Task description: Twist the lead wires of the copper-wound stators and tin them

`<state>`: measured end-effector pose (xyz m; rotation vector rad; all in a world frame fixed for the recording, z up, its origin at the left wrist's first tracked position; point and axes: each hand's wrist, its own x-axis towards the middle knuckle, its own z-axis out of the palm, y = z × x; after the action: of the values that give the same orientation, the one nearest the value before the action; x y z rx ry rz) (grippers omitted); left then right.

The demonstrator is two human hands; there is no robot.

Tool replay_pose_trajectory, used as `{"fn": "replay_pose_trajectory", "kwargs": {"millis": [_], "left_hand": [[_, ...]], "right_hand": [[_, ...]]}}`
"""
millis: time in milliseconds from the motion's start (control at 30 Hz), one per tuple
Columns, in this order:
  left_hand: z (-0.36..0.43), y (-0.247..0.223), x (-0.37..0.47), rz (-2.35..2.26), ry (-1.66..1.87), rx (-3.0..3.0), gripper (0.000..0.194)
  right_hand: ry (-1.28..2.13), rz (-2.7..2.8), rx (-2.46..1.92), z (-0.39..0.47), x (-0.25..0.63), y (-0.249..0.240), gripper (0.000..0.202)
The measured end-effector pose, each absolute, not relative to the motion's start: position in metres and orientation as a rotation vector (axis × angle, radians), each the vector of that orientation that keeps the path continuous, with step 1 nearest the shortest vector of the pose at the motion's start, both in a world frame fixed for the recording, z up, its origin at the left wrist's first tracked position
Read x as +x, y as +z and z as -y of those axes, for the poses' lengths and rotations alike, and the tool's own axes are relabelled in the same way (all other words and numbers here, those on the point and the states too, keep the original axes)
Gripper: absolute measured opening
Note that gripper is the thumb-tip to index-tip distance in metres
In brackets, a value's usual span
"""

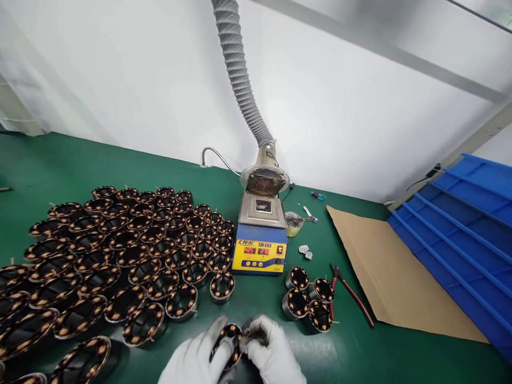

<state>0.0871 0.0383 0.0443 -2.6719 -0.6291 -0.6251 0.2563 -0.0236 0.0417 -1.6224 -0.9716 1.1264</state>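
A round black ring with copper windings [233,334] is held low in the middle of the view, over the green table. My left hand [200,352], in a white glove, grips it from the left, with fingers over its rim and into its opening. At its right edge, my right hand [270,349] is closed in a pinch, its glove fingertips stained dark. Whatever lies between those fingertips is too small to make out. Just beyond my hands stands a single similar ring [222,287].
Many similar rings [128,240] cover the left. A yellow-blue heated unit [259,256] stands ahead under an exhaust hose [240,69]. Right of it are a cup [294,226], foil [305,252], several rings [297,303], red-handled pliers [358,301], cardboard [400,277] and blue crates [460,240].
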Motion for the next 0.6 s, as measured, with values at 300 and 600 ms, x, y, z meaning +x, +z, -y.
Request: {"fn": "replay_pose_trajectory", "kwargs": {"millis": [300,600], "left_hand": [[-0.04,0.055,0.103,0.923,-0.801,-3.138,0.032],[-0.04,0.084,0.111,1.745,-0.81,-3.725,0.013]], "right_hand": [[1.164,0.537,-1.136,0.016,0.259,0.029,0.032],[1.775,0.429,-0.641,0.034,0.236,0.046,0.055]]}}
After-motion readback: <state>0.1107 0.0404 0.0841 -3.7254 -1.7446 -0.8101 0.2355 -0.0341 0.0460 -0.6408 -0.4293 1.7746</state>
